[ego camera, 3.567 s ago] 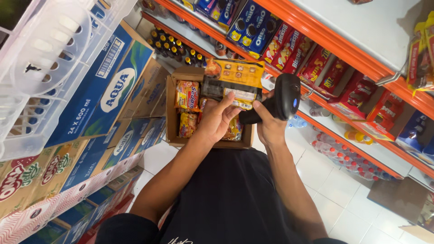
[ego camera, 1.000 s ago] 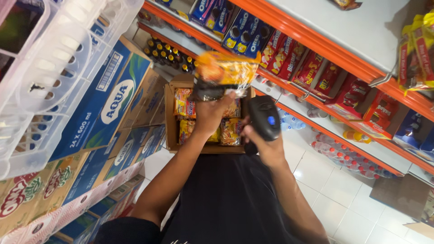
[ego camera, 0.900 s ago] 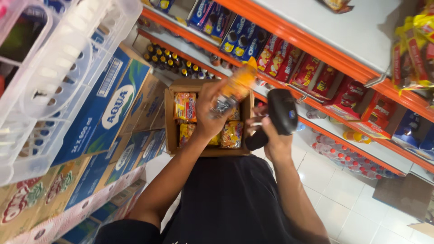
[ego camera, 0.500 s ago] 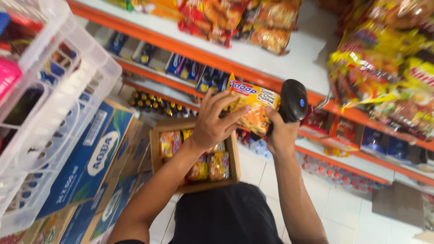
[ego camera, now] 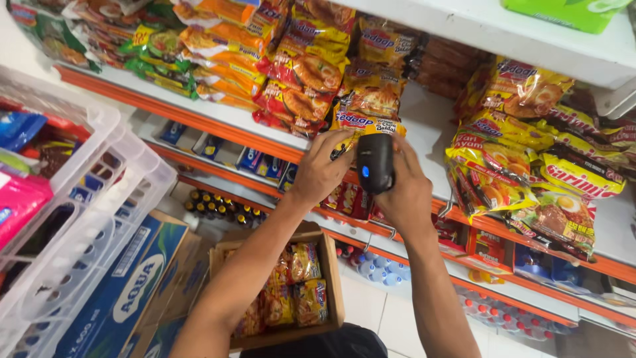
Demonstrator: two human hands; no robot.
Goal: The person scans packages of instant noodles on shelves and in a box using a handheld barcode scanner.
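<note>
- Where the view begins at the far left, two white plastic baskets (ego camera: 99,199) stand side by side, filled with small coloured packets; below them lie blue cartons of bottled water (ego camera: 132,292).
- Just right of the cartons, one open cardboard box (ego camera: 331,278) sits on the floor, holding several yellow and red noodle packets; the exact count is hidden by the left forearm crossing it.
- The left hand (ego camera: 321,169) reaches up to the orange-edged shelf (ego camera: 218,122), fingers curled around the lower edge of one yellow noodle packet (ego camera: 361,122), which rests at the shelf front.
- That packet lies directly above and between both hands, touching the left fingertips and partly covered by the scanner.
- The right hand (ego camera: 407,192) is wrapped tightly around one black handheld barcode scanner (ego camera: 375,162), its blue light showing, its head held against the packet.
- Behind the packet, stacks of red and yellow noodle packets (ego camera: 311,66) fill the shelf; they are too many and too overlapped to count.
- Farther right, a loose heap of yellow noodle packets (ego camera: 523,159) lies on the same shelf, well apart from the hands.
- At lower right, rows of small bottles (ego camera: 490,311) line a lower shelf.
</note>
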